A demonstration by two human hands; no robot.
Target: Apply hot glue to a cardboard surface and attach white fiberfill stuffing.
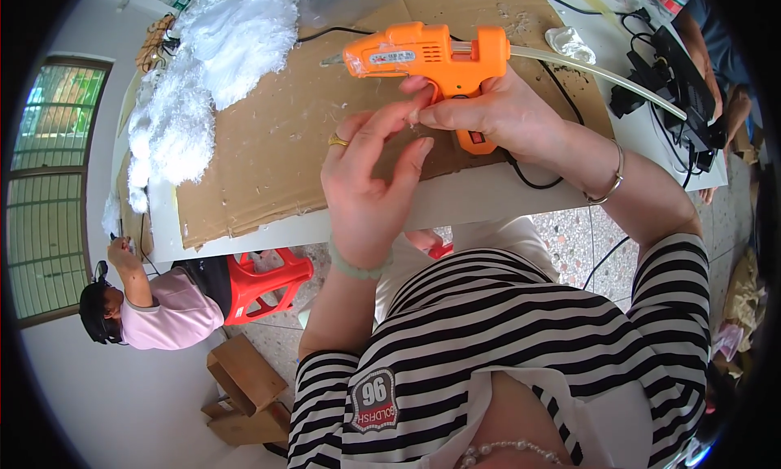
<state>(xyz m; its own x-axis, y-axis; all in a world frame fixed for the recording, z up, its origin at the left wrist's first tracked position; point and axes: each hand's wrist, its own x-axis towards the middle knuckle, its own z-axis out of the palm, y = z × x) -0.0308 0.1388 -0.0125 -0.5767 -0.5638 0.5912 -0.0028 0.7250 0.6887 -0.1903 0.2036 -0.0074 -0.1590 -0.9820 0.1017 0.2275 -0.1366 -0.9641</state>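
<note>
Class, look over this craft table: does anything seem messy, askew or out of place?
Yes. White fluffy feathers are heaped loosely over the table's left end, past the cardboard sheet, with small white bits strewn across it. The right hand holds the orange glue gun, its nozzle over the cardboard.

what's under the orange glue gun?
Under the orange glue gun lies a brown cardboard sheet covering the white table. The right hand grips the gun's handle, hiding the cardboard directly beneath; the left hand covers more.
</note>
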